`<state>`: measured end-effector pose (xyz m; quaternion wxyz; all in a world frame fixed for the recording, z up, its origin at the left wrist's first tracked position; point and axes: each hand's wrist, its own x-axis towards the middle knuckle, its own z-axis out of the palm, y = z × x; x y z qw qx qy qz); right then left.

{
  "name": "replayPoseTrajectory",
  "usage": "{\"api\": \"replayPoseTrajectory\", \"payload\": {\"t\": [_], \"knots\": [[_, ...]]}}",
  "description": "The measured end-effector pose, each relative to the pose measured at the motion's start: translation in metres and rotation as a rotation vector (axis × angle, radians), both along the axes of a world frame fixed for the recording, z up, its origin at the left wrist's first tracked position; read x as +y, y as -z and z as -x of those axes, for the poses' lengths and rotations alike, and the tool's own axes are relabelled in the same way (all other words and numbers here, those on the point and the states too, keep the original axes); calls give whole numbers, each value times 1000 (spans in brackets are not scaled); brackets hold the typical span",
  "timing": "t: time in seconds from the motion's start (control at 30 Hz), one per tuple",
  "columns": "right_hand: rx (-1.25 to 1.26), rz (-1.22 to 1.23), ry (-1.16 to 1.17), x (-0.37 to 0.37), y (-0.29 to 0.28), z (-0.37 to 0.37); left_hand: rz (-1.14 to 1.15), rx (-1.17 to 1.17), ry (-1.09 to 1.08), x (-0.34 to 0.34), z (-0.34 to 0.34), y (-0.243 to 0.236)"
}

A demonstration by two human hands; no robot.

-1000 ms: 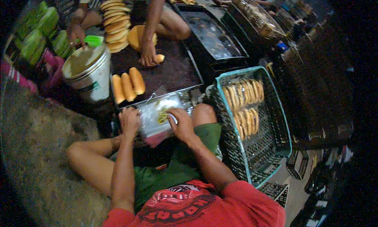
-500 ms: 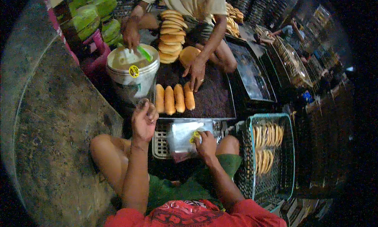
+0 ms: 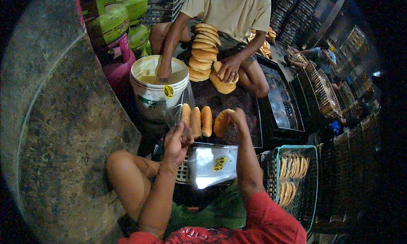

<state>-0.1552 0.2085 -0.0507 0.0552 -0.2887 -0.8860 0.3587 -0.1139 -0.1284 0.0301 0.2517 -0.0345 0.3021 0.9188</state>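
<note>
My left hand (image 3: 178, 139) is closed on a clear plastic bag (image 3: 171, 116), which stands up from the fingers by the row of bread rolls. My right hand (image 3: 238, 118) reaches over the dark tray and grips a bread roll (image 3: 221, 124) at the right end of that row; its fingertips are partly hidden behind the roll. Beside it lie a few golden long rolls (image 3: 206, 122) side by side. Below them, in front of me, a stack of flat clear plastic bags (image 3: 207, 172) with yellow printed marks rests on a plastic crate (image 3: 183, 171).
Across the tray (image 3: 248, 104), a co-worker dips one hand into a white bucket (image 3: 140, 81) and holds bread (image 3: 224, 86) with the other. A pile of buns (image 3: 204, 55) stands between. At right is a teal-rimmed crate (image 3: 317, 176) of packed bread; green gas cylinders (image 3: 112, 23) stand far left.
My right hand has gone from the bag stack up to the end roll. A bag now shows in my left hand. The co-worker's hand has left the rolls for bread near the pile.
</note>
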Motion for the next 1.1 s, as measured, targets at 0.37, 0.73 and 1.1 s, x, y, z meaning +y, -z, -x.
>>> {"api": "replayPoseTrajectory", "payload": {"t": [0.37,0.73,1.1], "knots": [[464,576,71,-26,5,-121,252,-394,-357,90,-7,87],[597,837,223,-115,-52,-190,439,-66,-38,132,-79,42],[607,1265,78,-130,-48,-216,59,-85,-217,123,-78,39]]}}
